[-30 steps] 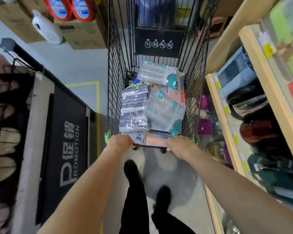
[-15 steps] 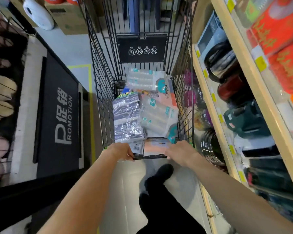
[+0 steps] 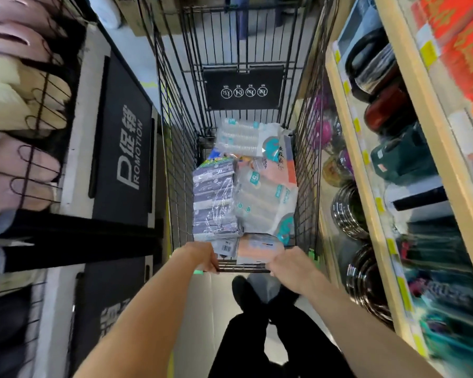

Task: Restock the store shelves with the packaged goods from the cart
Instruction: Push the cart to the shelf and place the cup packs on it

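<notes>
A black wire shopping cart [image 3: 175, 148] stands in the aisle in front of me. My left hand [image 3: 200, 256] and my right hand [image 3: 290, 264] both grip its handle bar [image 3: 243, 267]. Inside lie packaged goods: a dark grey-blue wrapped pack [image 3: 213, 203] on the left, clear packs of plastic cups [image 3: 265, 203] on the right, another cup pack [image 3: 243, 137] further forward, and an orange pack [image 3: 257, 245] near the handle.
Wooden store shelves [image 3: 366, 186] run close along the cart's right side, with kettles, metal bowls and boxed goods. A black promotion stand [image 3: 120, 148] and a rack of slippers [image 3: 19, 118] line the left. My black-clad legs [image 3: 257, 323] stand on the grey floor.
The cart and I have rolled forward along the aisle. The shelves on the right and the promotion stand on the left have slid closer and back past me. Both hands stay on the handle.
</notes>
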{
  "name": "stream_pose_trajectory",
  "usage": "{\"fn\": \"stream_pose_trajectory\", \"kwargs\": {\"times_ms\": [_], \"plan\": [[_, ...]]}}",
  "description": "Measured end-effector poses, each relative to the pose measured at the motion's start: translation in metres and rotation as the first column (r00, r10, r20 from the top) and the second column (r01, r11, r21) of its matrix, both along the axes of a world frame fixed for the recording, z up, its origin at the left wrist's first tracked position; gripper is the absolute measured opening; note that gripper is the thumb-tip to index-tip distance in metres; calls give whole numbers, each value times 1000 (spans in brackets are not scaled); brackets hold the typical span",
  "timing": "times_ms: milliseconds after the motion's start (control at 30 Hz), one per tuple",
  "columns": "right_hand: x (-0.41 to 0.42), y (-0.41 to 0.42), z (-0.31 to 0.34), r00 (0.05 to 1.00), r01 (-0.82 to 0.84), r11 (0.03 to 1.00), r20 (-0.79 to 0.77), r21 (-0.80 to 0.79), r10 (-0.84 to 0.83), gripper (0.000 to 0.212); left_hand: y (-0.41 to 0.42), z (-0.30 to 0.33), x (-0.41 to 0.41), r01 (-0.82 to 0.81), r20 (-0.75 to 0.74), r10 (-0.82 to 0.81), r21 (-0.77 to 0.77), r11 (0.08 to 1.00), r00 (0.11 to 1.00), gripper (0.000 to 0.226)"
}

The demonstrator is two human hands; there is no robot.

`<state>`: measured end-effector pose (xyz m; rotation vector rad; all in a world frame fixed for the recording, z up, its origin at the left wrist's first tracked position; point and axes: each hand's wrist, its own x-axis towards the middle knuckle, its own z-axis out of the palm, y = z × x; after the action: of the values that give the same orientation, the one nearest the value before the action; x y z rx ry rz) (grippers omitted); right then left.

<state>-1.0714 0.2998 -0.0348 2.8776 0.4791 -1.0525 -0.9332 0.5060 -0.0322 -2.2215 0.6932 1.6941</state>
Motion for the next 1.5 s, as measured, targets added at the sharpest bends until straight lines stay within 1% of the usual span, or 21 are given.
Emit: {"fn": "stream_pose_trajectory", "kwargs": {"times_ms": [200,333,400,467,533,633,700,767,800,833,867,900,933,967,1000,1100,1133,1200,1267,1367,1500], "plan": [[-43,13,0,998,-66,997,-1,32,66,25,10,15,-51,19,27,-19,23,1000,999,32],[-50,9,-1,992,-33,985,-117,168,53,24,15,7,-60,-197,-9,197,21,980,980,27],[-49,9,-5,976,9,978,-215,209,37,23,1,2,-53,-362,98,368,-76,929,925,29],[-50,14,-10,966,-5,972,-250,233,64,17,-21,-3,-43,-548,196,610,-292,784,768,33],[-53,17,-15,959,-19,967,-270,255,90,15,-42,-14,-32,-701,158,820,-446,557,551,48],[-61,18,-19,957,52,951,-288,306,40,18,-71,-42,-20,-873,6,945,-380,305,328,86],[-65,14,-24,909,239,912,-406,333,-90,15,-87,-59,-19,-917,-12,958,-292,272,288,108],[-71,12,-33,778,517,809,-548,282,-306,11,-93,-66,-26,-882,82,920,-263,390,382,112],[-71,14,-35,685,665,705,-579,249,-442,9,-90,-69,-28,-850,139,889,-261,457,435,108],[-68,14,-36,556,808,544,-600,228,-574,9,-86,-69,-30,-828,173,866,-256,499,469,103],[-62,14,-36,372,927,304,-631,218,-680,14,-82,-67,-32,-812,189,850,-253,526,492,99],[-54,14,-34,138,983,18,-676,182,-724,19,-77,-68,-33,-804,181,842,-252,540,509,96],[-47,15,-31,-85,966,-234,-723,108,-686,21,-74,-67,-34,-797,154,840,-266,543,521,93],[-39,15,-26,-241,921,-390,-750,24,-616,23,-72,-64,-34,-803,104,849,-282,525,519,90],[-32,16,-22,-322,889,-456,-763,-39,-561,27,-71,-61,-33,-815,45,859,-293,500,511,87],[-19,25,-20,-426,843,-519,-764,-142,-484,47,-65,-63,-26,-858,-122,870,-279,432,478,81],[-17,28,-20,-464,818,-549,-763,-174,-450,56,-61,-61,-22,-889,-180,888,-272,368,423,76],[-12,36,-20,-528,759,-612,-761,-223,-377,66,-49,-56,-14,-958,-326,917,-243,154,230,66],[-2,44,-17,-537,680,-710,-785,-186,-309,62,-35,-46,-7,-974,-414,906,-226,-7,90,59],[24,53,-18,-485,435,-900,-847,-17,-218,55,-13,-39,9,-971,-497,867,-222,-90,34,51],[61,49,-11,-408,303,-940,-869,159,-278,56,-7,-37,37,-971,-562,826,-217,-96,44,65]]}}
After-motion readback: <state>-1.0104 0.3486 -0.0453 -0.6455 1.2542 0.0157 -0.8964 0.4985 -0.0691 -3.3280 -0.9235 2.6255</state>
